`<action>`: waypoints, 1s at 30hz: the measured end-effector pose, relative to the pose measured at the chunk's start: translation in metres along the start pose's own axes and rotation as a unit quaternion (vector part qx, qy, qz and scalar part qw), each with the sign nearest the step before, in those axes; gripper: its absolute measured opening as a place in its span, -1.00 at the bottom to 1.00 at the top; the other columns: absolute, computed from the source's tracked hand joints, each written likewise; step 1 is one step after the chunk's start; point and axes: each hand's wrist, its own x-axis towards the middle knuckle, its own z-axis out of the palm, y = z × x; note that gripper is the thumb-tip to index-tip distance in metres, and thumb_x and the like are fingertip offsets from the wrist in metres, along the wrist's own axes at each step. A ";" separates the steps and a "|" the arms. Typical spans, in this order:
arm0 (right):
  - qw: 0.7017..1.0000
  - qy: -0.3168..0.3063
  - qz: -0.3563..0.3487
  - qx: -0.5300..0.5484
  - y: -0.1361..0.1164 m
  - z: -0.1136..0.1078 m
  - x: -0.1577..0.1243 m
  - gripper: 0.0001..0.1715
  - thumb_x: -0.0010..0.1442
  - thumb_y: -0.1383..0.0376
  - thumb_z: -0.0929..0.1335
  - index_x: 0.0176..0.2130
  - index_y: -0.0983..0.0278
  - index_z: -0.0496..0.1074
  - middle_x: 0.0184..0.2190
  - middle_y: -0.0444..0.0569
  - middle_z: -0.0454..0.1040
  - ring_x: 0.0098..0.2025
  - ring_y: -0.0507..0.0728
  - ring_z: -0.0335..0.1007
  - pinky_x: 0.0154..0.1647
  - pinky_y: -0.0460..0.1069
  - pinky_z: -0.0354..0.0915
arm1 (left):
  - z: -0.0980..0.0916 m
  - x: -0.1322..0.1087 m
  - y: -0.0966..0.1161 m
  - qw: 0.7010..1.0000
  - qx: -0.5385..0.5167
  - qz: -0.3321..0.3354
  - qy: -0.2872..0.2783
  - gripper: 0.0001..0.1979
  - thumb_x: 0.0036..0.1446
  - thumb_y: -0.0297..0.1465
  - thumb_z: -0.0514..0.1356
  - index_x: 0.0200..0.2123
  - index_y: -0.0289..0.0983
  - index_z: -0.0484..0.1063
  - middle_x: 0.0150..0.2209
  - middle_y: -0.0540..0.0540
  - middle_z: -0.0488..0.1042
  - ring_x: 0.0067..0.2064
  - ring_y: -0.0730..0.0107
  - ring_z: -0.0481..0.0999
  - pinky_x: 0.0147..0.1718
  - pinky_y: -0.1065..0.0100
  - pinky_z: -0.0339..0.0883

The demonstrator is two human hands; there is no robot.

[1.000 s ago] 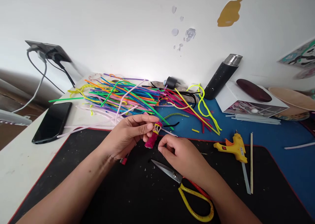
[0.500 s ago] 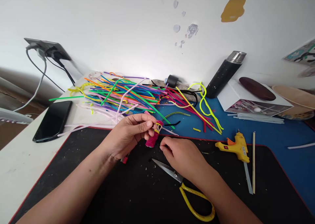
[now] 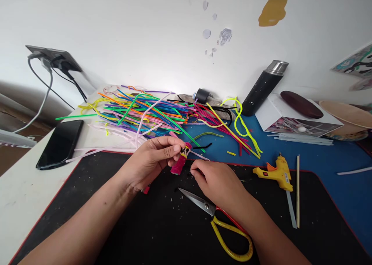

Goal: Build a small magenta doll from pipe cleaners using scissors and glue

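Observation:
My left hand [image 3: 157, 152] is closed, thumb and forefinger pinched beside a small pink figure [image 3: 178, 165] with a yellow band and black-and-white details. A tiny dark bit shows at these fingertips, and whether it belongs to the figure I cannot tell. The hand hides part of the figure's left side. My right hand [image 3: 216, 177] is closed on the black mat, fingertips pressed together just right of the figure; anything in them is hidden. Under its wrist lie scissors [image 3: 206, 206] with yellow and red handles, blades pointing up-left. A short black pipe cleaner [image 3: 202, 146] lies behind the figure.
Many coloured pipe cleaners [image 3: 151, 111] are heaped along the wall. A phone [image 3: 60, 144] lies at left. To the right are a yellow glue gun [image 3: 276, 174], a thin stick [image 3: 298, 191], a black flask [image 3: 263, 88] and a white box [image 3: 302, 117]. Small scraps dot the mat [image 3: 151, 226].
The whole view has shifted slightly left. My left fingertips have moved a little against the figure, showing more of its black-and-white part. The right hand has barely moved; the scissors' red handle now shows.

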 end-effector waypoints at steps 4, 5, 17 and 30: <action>0.999 0.016 -0.008 0.036 -0.001 -0.001 -0.001 -0.84 0.42 0.40 0.38 -0.20 0.19 0.55 -0.34 -0.07 0.67 -0.36 0.16 0.52 -0.36 0.00 0.06 | 0.001 0.000 0.000 1.000 0.000 -0.008 -0.005 -0.68 -0.12 -0.34 0.69 -0.33 -0.37 0.76 -0.43 -0.06 0.57 -0.47 0.56 0.43 -0.49 0.52 0.36; 0.998 0.025 -0.009 0.054 -0.001 -0.001 -0.001 -0.83 0.42 0.40 0.37 -0.21 0.18 0.55 -0.36 -0.09 0.66 -0.37 0.15 0.51 -0.36 0.00 0.08 | 0.000 0.000 -0.001 1.000 -0.002 -0.008 -0.008 -0.70 -0.10 -0.35 0.68 -0.33 -0.36 0.76 -0.43 -0.06 0.57 -0.48 0.55 0.42 -0.49 0.51 0.37; 0.934 0.148 0.024 0.324 -0.007 -0.007 -0.004 -0.77 0.46 0.11 0.38 -0.14 0.16 0.59 -0.50 -0.17 0.41 -0.50 0.09 0.31 -0.47 -0.01 0.17 | 0.005 0.000 -0.007 0.999 0.037 0.020 0.005 -0.72 -0.11 -0.32 0.68 -0.34 -0.28 0.78 -0.53 -0.03 0.56 -0.52 0.53 0.44 -0.52 0.52 0.33; 0.930 0.194 -0.002 0.313 -0.012 0.002 -0.005 -0.88 0.40 0.19 0.42 -0.14 0.19 0.54 -0.53 -0.25 0.34 -0.53 0.04 0.27 -0.44 -0.04 0.18 | 0.009 0.000 -0.017 0.997 0.071 0.025 -0.001 -0.65 -0.10 -0.26 0.67 -0.31 -0.28 0.70 -0.43 -0.01 0.57 -0.50 0.53 0.43 -0.47 0.47 0.32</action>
